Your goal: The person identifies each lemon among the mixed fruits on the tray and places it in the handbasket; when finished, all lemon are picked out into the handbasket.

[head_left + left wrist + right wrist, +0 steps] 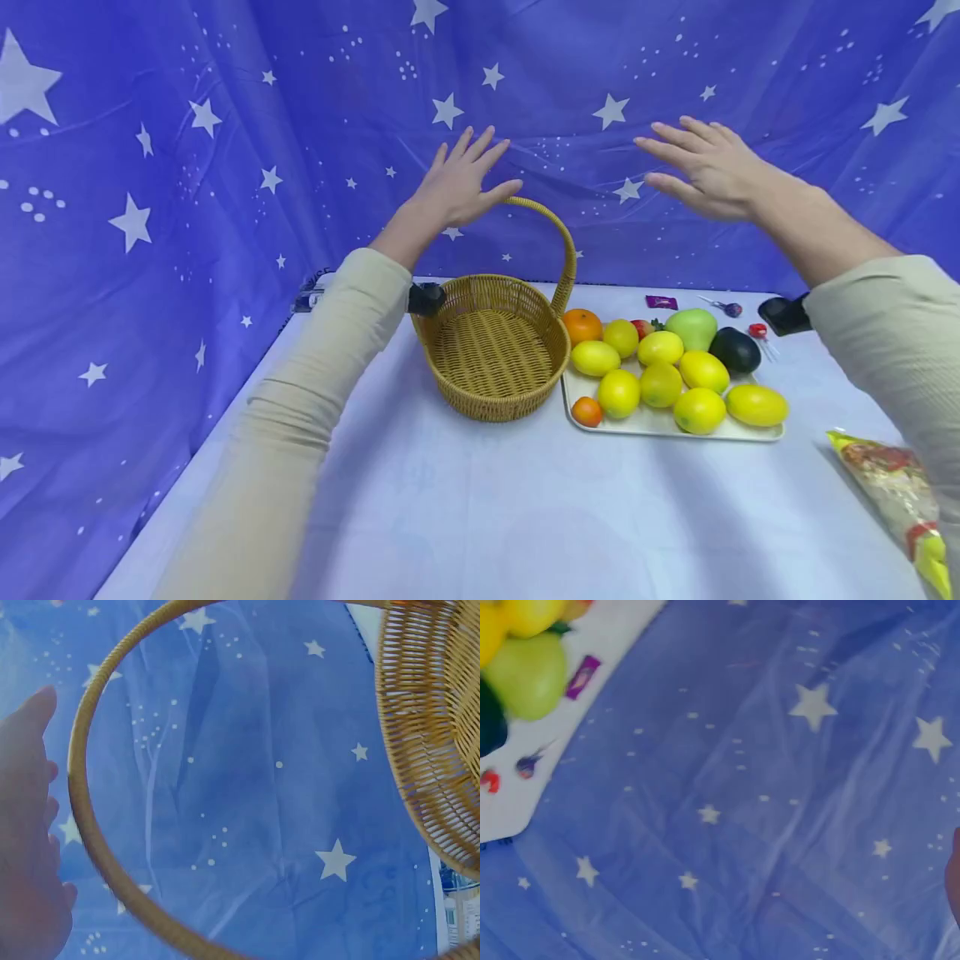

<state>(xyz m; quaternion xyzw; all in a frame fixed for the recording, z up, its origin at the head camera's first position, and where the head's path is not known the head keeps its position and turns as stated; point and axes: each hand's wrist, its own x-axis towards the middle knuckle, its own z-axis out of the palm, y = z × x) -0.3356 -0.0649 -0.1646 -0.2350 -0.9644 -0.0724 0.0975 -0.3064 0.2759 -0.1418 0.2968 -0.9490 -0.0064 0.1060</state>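
Observation:
Both hands are raised in the air with their fingers straight and spread. In the head view my left hand (463,179) appears beside the top of the wicker basket's handle, holding nothing; part of the handle is hidden behind it. Below stands the round wicker basket (495,408) with a bare woven bottom. My right hand (708,167) is up in front of the blue curtain, also holding nothing, above the far side of a white tray (660,427). Fruit fills that tray: lemons (699,411), oranges (582,326), a green pear (692,328) and a dark avocado (735,350).
Behind the tray lie a purple-wrapped candy (661,302) and a lollipop (731,309), with a red lollipop (758,331) to the right. A yellow-ended snack bag (892,492) rests at the table's right. A blue star-patterned curtain (337,125) hangs behind and left of the white table (480,517).

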